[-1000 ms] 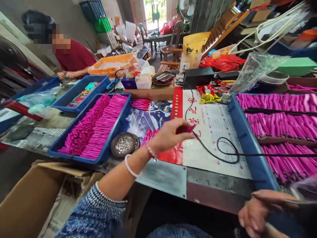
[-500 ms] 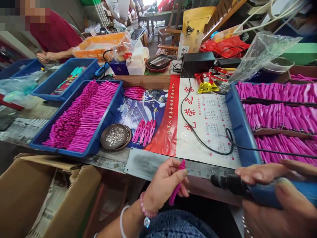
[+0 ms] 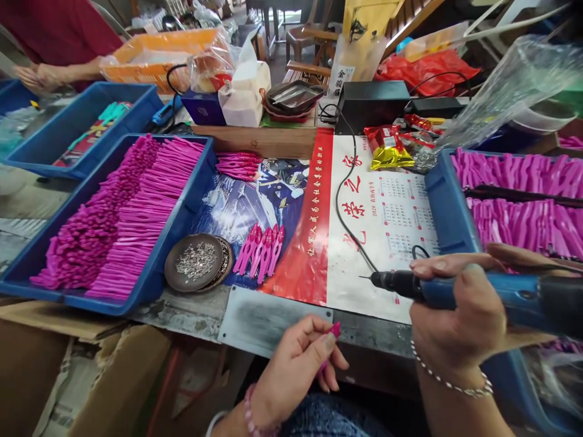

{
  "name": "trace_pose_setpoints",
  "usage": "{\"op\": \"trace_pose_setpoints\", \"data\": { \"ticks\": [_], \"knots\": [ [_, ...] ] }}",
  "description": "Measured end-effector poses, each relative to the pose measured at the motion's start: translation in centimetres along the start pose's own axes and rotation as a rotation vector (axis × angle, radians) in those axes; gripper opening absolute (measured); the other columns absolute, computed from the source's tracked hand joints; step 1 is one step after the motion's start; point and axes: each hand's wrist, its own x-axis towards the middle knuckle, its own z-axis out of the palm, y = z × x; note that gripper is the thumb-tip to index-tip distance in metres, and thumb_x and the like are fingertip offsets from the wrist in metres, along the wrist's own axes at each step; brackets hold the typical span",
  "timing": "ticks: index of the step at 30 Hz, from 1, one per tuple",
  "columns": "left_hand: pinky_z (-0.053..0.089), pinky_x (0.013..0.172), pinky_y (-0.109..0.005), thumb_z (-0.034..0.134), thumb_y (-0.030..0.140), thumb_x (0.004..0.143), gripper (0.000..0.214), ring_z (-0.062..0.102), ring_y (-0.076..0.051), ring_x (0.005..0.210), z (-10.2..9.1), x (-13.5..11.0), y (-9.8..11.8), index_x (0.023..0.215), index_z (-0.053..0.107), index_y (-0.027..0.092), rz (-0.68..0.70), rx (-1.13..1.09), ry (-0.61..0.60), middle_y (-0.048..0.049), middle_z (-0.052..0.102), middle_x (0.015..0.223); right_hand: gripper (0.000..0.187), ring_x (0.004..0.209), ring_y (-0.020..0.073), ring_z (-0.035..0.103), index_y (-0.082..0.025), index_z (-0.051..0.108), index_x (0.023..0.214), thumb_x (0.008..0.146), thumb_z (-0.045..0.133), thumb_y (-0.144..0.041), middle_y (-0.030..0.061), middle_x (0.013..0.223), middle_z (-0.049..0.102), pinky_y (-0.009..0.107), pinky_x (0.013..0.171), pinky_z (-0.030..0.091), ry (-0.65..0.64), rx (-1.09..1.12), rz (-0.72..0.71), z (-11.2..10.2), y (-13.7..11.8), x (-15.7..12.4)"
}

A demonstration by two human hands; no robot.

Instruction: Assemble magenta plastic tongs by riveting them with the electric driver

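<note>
- The left hand (image 3: 298,364) pinches a magenta piece (image 3: 336,330) between thumb and fingers, just off the near edge of the counter (image 3: 186,318) and above the lap.
- The magenta piece looks glossy; its pointed tip pokes out beyond the thumb. The fingers hide most of its body, with only a bit showing below them, so its full shape can't be made out here.
- The right hand (image 3: 462,312) is wrapped around a blue power tool (image 3: 514,297) with a black nose and a thin bit pointing left, apart from the magenta piece. The tool's rear end is cut off by the right edge.
- Left of centre, loose matching pieces (image 3: 265,252) lie side by side, slim-legged with darker pointed heads; another bunch (image 3: 237,165) lies farther back.
- Rows of similar pieces fill the left blue tray (image 3: 184,221). More stand in the right blue tray (image 3: 449,212), partly covered by the right hand and tool.
- Near the loose pieces, a brown dish (image 3: 172,261) holds tiny shiny bits, too small to tell apart.
- At far left, another person (image 3: 54,30) is cropped above the torso, their hands blurred.
</note>
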Motion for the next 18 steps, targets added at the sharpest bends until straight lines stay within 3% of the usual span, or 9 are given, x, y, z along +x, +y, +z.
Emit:
{"op": "trace_pose_setpoints", "data": {
  "ticks": [4,16,18],
  "knots": [
    [0.040,0.049,-0.019,0.065,0.048,0.086,0.035,0.053,-0.006,0.049,-0.1,0.5,0.6,0.095,0.055,0.015,-0.004,-0.024,0.014,-0.0041,0.067,0.076,0.030,0.049,0.0173,0.053,-0.025,0.067,0.099,0.074,0.064,-0.009,-0.0067,0.064,0.062,0.036,0.055,0.052,0.035,0.021,-0.095,1.5,0.5,0.2],
    [0.032,0.045,-0.016,0.065,0.043,0.087,0.030,0.046,-0.003,0.045,-0.1,1.1,1.3,0.089,0.056,0.015,0.005,-0.070,0.067,0.0003,0.062,0.068,0.028,0.048,0.0156,0.056,-0.022,0.063,0.096,0.071,0.073,-0.015,-0.0070,0.063,0.065,0.035,0.060,0.054,-0.011,-0.029,-0.040,1.4,2.4,-0.5],
    [0.029,0.043,-0.016,0.065,0.044,0.087,0.029,0.044,-0.003,0.042,0.0,1.3,1.4,0.087,0.055,0.016,0.007,-0.093,0.072,0.0020,0.060,0.064,0.020,0.050,0.0152,0.057,-0.022,0.065,0.088,0.072,0.074,-0.017,-0.0065,0.063,0.065,0.035,0.062,0.054,-0.014,-0.038,-0.014,1.2,2.2,-0.5]
  ]
}}
